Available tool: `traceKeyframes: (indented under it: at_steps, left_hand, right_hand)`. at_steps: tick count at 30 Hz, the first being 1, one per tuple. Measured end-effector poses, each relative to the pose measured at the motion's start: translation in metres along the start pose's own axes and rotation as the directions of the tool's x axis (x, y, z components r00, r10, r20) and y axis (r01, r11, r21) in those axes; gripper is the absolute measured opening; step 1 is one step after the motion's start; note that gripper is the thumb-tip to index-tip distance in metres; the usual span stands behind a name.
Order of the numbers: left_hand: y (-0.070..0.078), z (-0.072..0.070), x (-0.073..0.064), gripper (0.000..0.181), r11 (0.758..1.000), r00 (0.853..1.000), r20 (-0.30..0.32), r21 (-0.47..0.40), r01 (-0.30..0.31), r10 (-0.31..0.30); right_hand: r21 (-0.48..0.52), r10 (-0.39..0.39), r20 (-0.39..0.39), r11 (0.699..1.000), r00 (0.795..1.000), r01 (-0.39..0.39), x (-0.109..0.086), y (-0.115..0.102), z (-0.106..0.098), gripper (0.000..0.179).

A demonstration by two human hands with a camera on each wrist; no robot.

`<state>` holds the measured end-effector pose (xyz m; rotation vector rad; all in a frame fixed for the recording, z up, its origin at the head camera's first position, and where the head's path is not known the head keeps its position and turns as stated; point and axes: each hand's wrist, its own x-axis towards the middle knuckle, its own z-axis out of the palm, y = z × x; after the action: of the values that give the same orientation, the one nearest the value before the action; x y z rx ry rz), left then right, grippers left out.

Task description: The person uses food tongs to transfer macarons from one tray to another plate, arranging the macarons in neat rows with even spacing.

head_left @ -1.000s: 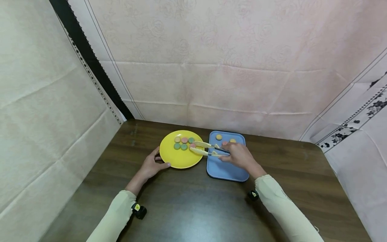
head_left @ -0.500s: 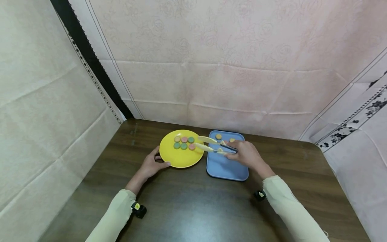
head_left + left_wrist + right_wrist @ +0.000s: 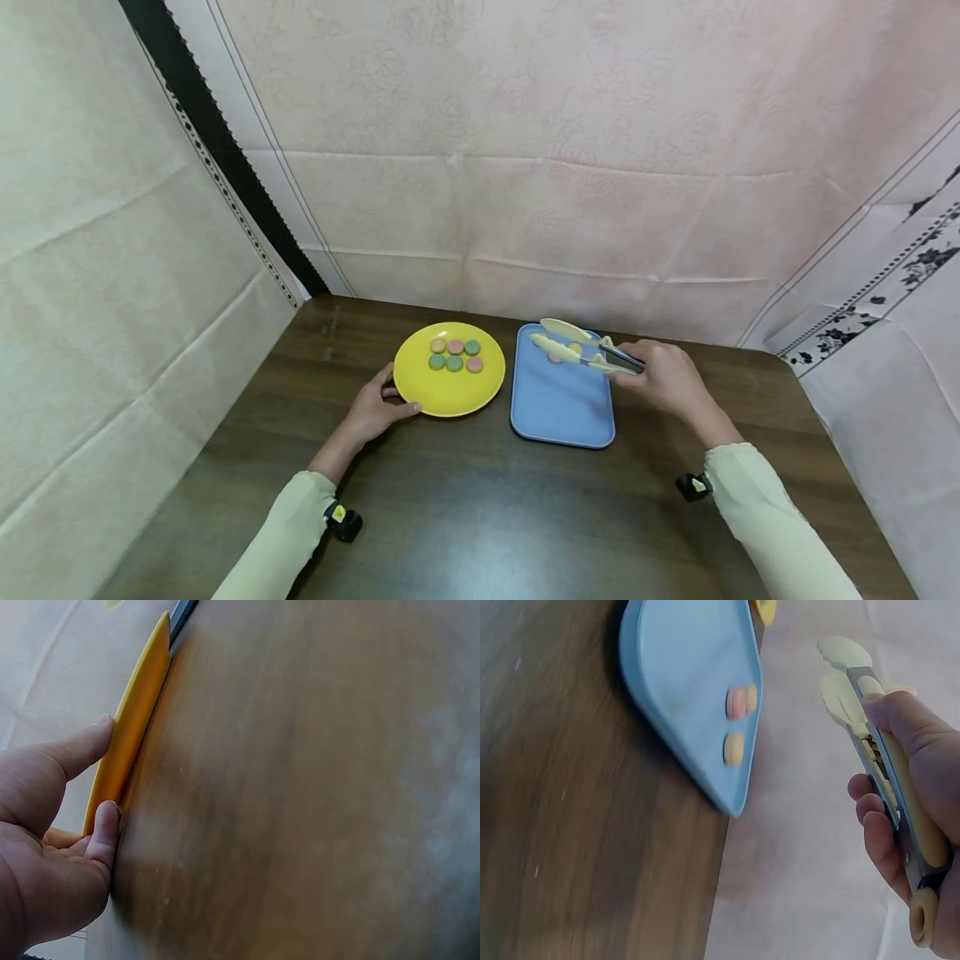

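Pale patterned cloth is hanging beyond the far edge of a dark wooden table. On the left, a yellow plate is carrying six small rounds: yellow, pink and green in the far row, two green ones and a pink one in the near row. The left hand is gripping this plate's left near rim, so the rounds are lying beyond and to the right of its fingers. Just right of the plate, a blue tray is holding a pink round touching a yellow one, with another yellow round near them, all toward its far edge. The right hand is holding tongs, their tips standing apart, pointing left and hovering above the tray's far end and its rounds.
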<state>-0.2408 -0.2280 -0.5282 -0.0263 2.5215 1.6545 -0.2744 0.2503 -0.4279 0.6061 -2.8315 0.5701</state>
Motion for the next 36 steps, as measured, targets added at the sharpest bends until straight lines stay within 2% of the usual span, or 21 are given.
traceKeyframes:
  at_steps: [8,21,36]
  left_hand:
    - [0.002,0.001,-0.001,0.103,1.0,1.0,-0.004,0.0,0.006,-0.006]
    - [0.001,0.001,-0.001,0.105,1.0,1.0,0.0,-0.002,0.02,-0.02]
    - [0.0,0.001,-0.001,0.105,1.0,1.0,0.0,-0.018,0.014,-0.014]
  right_hand:
    - [-0.024,0.031,-0.01,0.999,0.999,-0.032,-0.011,0.025,-0.009,0.041]
    - [-0.054,0.082,0.039,0.995,0.996,-0.08,-0.022,0.054,0.002,0.048]
    - [-0.085,0.099,0.078,0.992,0.992,-0.092,-0.023,0.064,0.017,0.054]
